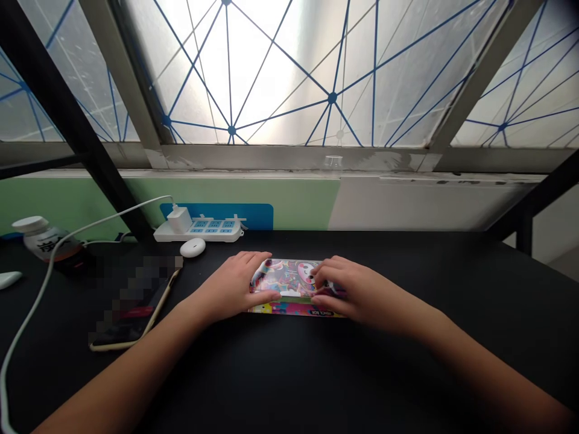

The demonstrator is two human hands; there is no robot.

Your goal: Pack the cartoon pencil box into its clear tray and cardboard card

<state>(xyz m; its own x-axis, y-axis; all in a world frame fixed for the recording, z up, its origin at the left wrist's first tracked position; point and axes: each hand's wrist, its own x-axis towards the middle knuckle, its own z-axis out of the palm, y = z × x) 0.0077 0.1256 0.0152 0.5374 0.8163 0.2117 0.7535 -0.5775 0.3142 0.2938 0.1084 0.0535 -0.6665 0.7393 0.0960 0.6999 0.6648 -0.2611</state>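
A flat cardboard box printed with bright pink and yellow cartoon characters lies on the black table, with a green band and a pink strip along its near side. My left hand covers the box's left end, fingers over the top and thumb running along the near side. My right hand grips the right end, fingertips bent down on the printed face. Together the hands hide both ends of the box.
Behind the box stand a white power strip with a plugged-in charger and a small white oval case. To the left lie a phone in a gold-edged case, a white-capped bottle and a white cable. Black frame bars and a window are ahead.
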